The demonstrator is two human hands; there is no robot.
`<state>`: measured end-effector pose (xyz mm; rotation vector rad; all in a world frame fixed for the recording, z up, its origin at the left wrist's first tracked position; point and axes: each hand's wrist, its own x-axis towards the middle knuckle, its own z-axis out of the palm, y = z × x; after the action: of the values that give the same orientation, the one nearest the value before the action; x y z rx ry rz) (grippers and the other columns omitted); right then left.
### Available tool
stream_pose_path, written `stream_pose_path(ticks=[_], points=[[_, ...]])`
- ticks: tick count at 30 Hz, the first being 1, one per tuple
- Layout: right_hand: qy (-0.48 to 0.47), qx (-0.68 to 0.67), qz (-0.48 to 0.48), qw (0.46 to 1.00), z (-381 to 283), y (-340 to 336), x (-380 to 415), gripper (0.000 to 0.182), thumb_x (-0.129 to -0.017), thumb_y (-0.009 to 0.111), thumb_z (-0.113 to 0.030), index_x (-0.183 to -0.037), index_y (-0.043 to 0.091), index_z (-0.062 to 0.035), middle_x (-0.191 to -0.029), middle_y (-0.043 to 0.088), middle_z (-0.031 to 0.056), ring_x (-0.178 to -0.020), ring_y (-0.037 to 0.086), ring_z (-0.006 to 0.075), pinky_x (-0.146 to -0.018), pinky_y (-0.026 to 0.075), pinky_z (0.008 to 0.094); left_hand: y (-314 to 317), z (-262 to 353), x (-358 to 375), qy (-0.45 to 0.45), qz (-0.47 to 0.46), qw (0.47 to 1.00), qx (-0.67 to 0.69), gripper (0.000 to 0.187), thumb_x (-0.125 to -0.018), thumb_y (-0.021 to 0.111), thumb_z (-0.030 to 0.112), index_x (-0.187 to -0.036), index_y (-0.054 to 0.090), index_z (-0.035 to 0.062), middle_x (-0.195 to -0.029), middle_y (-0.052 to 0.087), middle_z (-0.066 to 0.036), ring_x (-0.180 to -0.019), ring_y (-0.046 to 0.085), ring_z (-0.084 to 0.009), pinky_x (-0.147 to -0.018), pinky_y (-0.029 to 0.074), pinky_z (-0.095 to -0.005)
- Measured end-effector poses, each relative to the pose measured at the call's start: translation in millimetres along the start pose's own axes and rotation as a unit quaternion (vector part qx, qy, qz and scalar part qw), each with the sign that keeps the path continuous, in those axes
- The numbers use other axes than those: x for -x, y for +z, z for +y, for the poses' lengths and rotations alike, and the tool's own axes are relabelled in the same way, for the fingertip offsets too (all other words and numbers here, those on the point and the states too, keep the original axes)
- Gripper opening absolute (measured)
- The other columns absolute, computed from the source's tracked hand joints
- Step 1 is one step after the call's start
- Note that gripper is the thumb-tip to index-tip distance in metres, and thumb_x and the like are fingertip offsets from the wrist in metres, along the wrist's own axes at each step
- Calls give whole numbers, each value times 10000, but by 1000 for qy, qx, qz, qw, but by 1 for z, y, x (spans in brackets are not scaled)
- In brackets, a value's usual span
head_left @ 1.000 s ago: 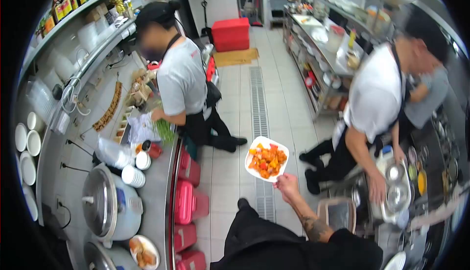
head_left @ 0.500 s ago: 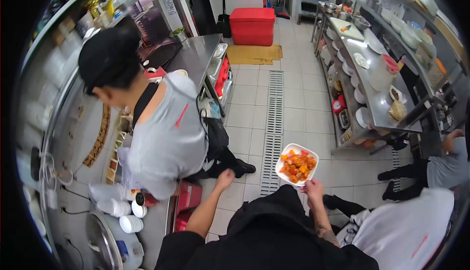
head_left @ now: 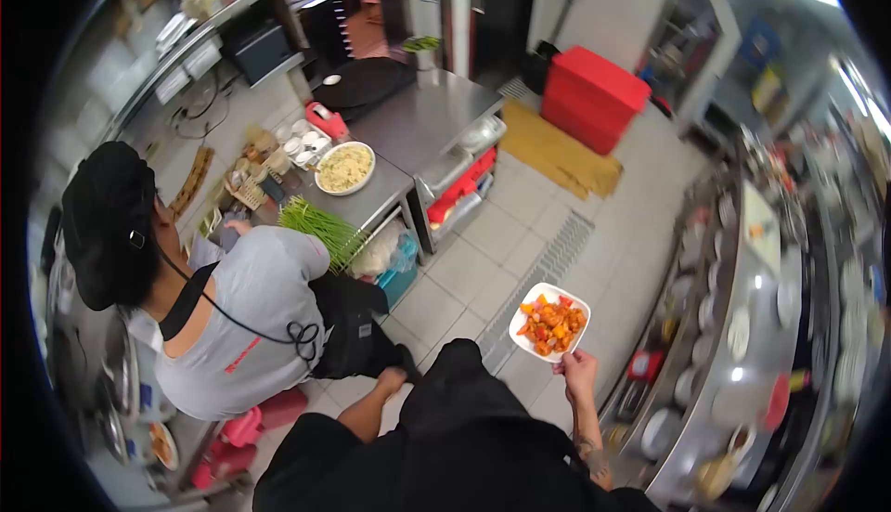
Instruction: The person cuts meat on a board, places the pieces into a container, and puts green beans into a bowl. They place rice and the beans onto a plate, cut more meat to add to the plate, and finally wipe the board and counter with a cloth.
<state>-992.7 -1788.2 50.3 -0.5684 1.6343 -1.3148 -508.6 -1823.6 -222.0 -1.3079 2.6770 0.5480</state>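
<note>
My right hand (head_left: 579, 369) grips the lower right edge of a small white square dish (head_left: 581, 311). The dish is level and holds glazed orange-brown food pieces (head_left: 553, 328) with red and yellow pepper chunks. My left hand (head_left: 392, 380) hangs low at my left side, its fingers curled in, with nothing visible in them. It is close to the dark trousers of a co-worker (head_left: 251, 317) in a grey shirt and black cap, who stands at the left counter.
A steel counter (head_left: 394, 136) on the left bears a white bowl of pale food (head_left: 345, 168) and long green stalks (head_left: 320, 226). Ahead, a red bin (head_left: 594, 99) stands beside flattened cardboard (head_left: 557, 155). Steel shelving with dishes (head_left: 733, 345) lines the right. A floor drain (head_left: 548, 271) runs along the aisle.
My view has turned left and moved forward along the aisle. The dish stays in my right hand. The co-workers at the right have left view; more of the left counter shows.
</note>
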Motion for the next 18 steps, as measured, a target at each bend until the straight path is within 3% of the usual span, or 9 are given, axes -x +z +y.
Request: stream_pose_path(ticks=[1,2,4,5,7,11,13,16,18], points=[[-6,9,-31,999,-14,6,-36,149,-859,516,0,-802,629,79,-667,634,119,-535,606,162,-487,497,271,49,-13,26,-176,-81,979,66,212,-765,588,216,-722,699,41,-828,697,-202,-794,675,-360,-761,531,-452],[-1,20,-65,998,-28,16,-75,158,-878,522,-19,-835,635,83,-673,637,113,-531,601,157,-489,496,266,30,22,50,-510,-58,814,273,229,-773,587,250,-756,717,63,-822,703,-189,-809,679,-351,-798,519,-442],[-6,36,-112,993,-51,46,-156,160,-884,529,-24,-846,639,85,-680,640,111,-530,600,154,-491,499,267,31,11,100,-166,-182,967,70,274,-790,634,336,-818,701,72,-875,700,-140,-826,684,-320,-691,499,-512],[1,47,-139,989,-59,62,-193,162,-890,536,-30,-857,643,88,-687,643,108,-530,599,151,-494,502,267,48,34,105,-156,-253,954,31,214,-750,644,300,-795,703,100,-766,704,-128,-724,695,-275,-669,477,-501],[-13,58,-168,984,-81,117,-272,169,-900,544,-39,-878,647,94,-704,651,108,-544,610,149,-498,507,271,53,77,71,-526,-111,843,-12,183,-733,671,285,-745,692,104,-766,682,-131,-827,681,-329,-707,491,-484],[-34,90,-255,962,-116,244,-405,173,-909,549,-44,-920,646,99,-739,663,115,-567,630,157,-518,527,277,28,27,-19,-242,116,924,274,243,-783,644,258,-935,663,69,-801,649,-134,-860,668,-346,-742,515,-471],[-12,89,-302,949,-123,308,-453,173,-914,554,-42,-943,645,103,-760,669,116,-577,636,161,-527,538,281,7,9,-100,-445,-22,821,356,215,-837,605,249,-957,638,74,-821,644,-109,-818,660,-295,-689,517,-435],[-5,97,-372,923,-135,397,-516,172,-919,552,-37,-951,645,103,-784,674,118,-607,648,165,-540,549,287,-58,-13,-240,-555,191,456,669,179,-917,545,235,-990,601,81,-853,636,-72,-755,648,-217,-610,520,-381],[10,134,-409,903,-148,446,-543,184,-919,569,-63,-947,643,104,-770,670,123,-622,656,167,-548,554,283,-147,-22,-313,-485,287,477,674,170,-935,565,233,-1005,602,83,-866,648,-48,-723,648,-169,-570,514,-332]])
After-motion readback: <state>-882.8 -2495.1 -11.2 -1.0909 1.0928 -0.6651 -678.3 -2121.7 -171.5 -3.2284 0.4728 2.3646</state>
